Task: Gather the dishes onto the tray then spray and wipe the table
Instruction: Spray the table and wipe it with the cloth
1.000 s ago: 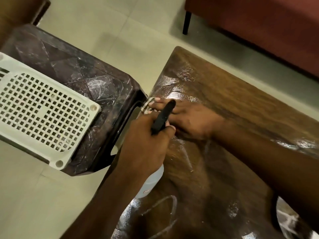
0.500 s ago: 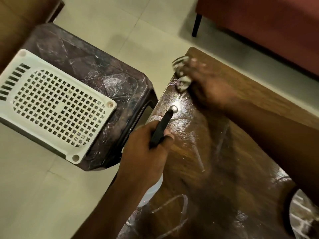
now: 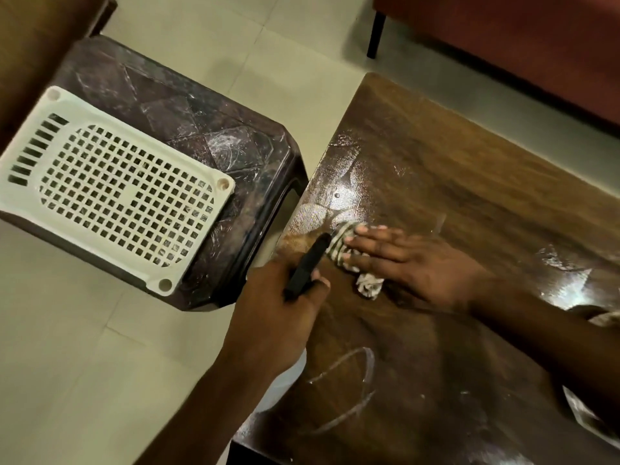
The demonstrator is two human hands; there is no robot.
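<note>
My right hand (image 3: 402,263) lies flat on a striped cloth (image 3: 367,283), pressing it onto the wet, glossy wooden table (image 3: 469,182) near its left edge. My left hand (image 3: 278,317) grips a spray bottle by its black nozzle head (image 3: 307,266); the bottle's pale body (image 3: 285,377) shows just below my wrist at the table's edge. The nozzle tip points at the cloth and nearly touches it. A white perforated tray (image 3: 110,193) rests upside down on a dark plastic stool to the left. No dishes are in view.
The dark plastic stool (image 3: 208,115) stands close to the table's left side with a narrow gap between. A red-brown sofa (image 3: 503,38) with a black leg runs along the far right. Pale tiled floor (image 3: 67,364) surrounds everything. Something shiny (image 3: 583,417) shows at the right edge.
My right hand swept the cloth up to the table's far left corner and then back down beside the nozzle. My left hand kept hold of the spray bottle, barely shifting.
</note>
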